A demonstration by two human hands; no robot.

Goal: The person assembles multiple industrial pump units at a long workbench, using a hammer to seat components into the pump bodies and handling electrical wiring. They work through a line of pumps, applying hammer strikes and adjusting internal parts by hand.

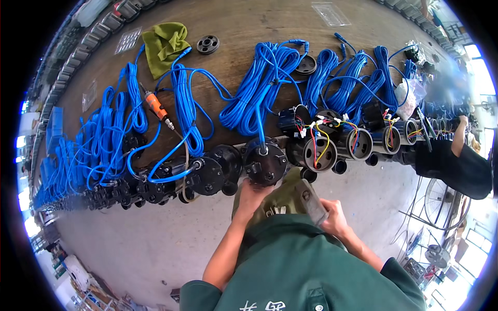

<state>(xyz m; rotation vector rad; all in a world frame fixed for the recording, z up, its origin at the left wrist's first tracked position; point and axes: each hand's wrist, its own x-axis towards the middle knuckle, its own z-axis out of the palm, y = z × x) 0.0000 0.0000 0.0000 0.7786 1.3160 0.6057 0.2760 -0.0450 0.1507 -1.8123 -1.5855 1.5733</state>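
Note:
My left hand (253,195) is closed round the lower part of a black cylindrical housing (265,167) at the table's near edge; some fingers are hidden behind it. From the fitting on its round cap a blue cable (258,122) runs up to a tied coil. In front of my body, my right hand (334,216) grips a grey, flat, rectangular block (310,203) with a dark round mark near its upper end. Just right of the capped housing lies an open black housing (318,154) with red and yellow wires and white connectors.
More capped housings (205,176) line the edge at left, and open wired ones (359,144) at right. Blue cable coils (189,114) cover the wooden table (249,23). An orange power screwdriver (155,106) and a green cloth (166,45) lie behind. A co-worker's arm (458,137) reaches in at right.

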